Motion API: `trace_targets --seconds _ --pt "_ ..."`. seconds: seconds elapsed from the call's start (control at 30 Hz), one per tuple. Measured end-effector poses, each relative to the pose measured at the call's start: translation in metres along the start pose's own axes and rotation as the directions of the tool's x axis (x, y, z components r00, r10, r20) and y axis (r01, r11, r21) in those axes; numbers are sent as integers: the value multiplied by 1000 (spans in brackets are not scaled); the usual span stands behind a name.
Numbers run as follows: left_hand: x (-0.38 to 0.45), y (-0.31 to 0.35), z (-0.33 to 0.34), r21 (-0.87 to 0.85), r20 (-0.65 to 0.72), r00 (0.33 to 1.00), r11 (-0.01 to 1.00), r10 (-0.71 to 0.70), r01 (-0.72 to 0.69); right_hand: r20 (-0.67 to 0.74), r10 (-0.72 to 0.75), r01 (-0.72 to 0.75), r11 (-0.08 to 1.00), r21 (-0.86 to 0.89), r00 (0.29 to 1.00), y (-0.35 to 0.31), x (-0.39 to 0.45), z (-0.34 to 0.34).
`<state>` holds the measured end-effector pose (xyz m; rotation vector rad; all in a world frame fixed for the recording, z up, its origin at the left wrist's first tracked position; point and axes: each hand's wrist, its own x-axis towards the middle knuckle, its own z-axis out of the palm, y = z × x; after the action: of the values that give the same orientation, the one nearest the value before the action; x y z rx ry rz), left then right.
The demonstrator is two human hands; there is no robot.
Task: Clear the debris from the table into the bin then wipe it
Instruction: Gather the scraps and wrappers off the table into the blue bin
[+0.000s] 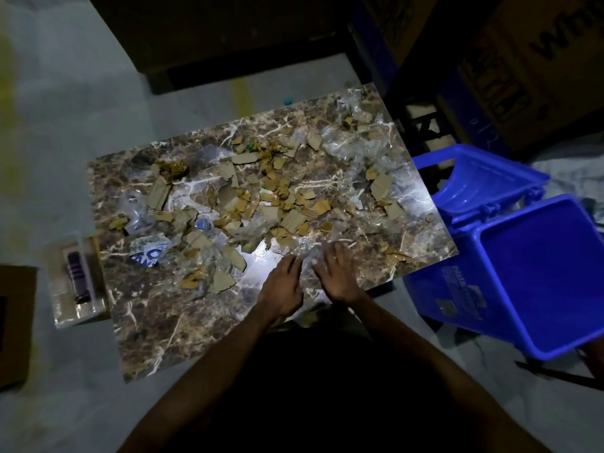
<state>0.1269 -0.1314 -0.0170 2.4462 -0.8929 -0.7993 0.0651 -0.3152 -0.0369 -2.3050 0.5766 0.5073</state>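
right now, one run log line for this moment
stage: clearing | left hand and right hand: on clear plastic | table: littered | bin: open

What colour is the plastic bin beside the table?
Bright blue plastic bin, lid open, seen clearly in the head view.

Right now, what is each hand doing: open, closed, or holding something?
Left hand: open, fingers on the clear plastic scrap, no grip on it.
Right hand: open, fingers flat at the same scrap.
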Motion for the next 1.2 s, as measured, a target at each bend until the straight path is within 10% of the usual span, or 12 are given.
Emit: trace_targets --seconds 0.13,0.33,0.47,0.73,0.93,1.2 --pt "1 10 10 16 -5 998 998 -66 66 -51 -209 215 966 141 977 11 0 -14" --pt "23 45 31 24 -60 977 978 -204 206 -296 -143 143 990 -22 944 121 -33 -69" --pt "37 95 52 -9 -86 954 958 -288 288 -70 40 -42 999 -31 997 149 -31 -75" --pt "46 147 80 -123 -65 917 915 -395 385 220 -196 168 976 142 956 136 14 -99" --pt "49 155 78 -183 -110 903 902 -414 391 -186 -266 321 848 421 946 164 1 -139" --pt "87 169 71 -282 -63 887 861 -458 424 -80 -60 66 995 71 995 169 52 -165"
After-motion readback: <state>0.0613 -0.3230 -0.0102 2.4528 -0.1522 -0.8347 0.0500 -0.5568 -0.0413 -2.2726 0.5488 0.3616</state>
